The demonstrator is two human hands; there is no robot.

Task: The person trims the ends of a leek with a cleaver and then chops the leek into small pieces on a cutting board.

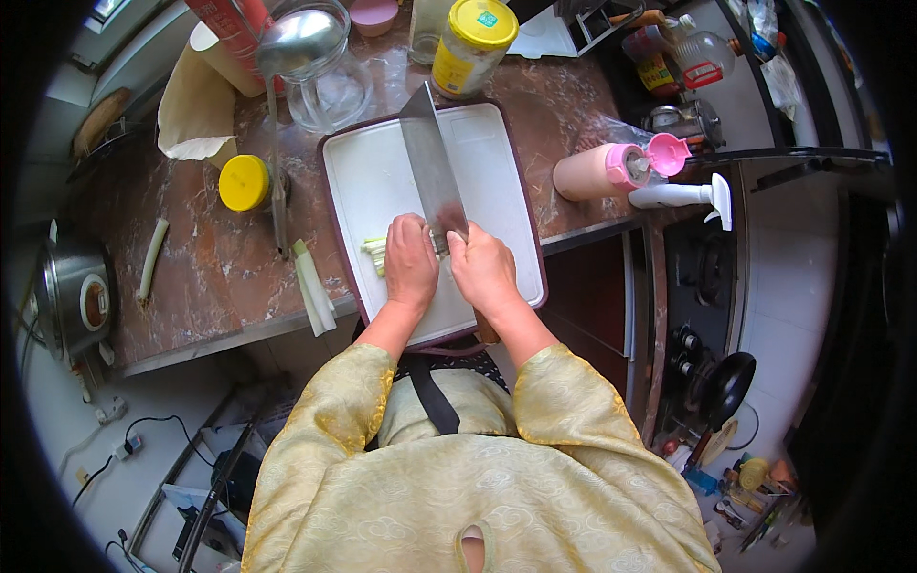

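My right hand grips a Chinese cleaver by its handle, whose wooden end shows below the wrist. The broad blade points away from me over a white cutting board with a dark purple rim. Close against the blade's left side, my left hand presses down with bent fingers on cut pale-green scallion pieces. Their ends stick out to the left of that hand; the rest is hidden beneath it. Left of the board, a split scallion stalk lies at the counter's edge.
A yellow-lidded jar and a glass pitcher stand behind the board. A small yellow-capped jar is to the left, near another scallion stalk. Rightward are a pink bottle and a white spray bottle. A rice cooker stands far left.
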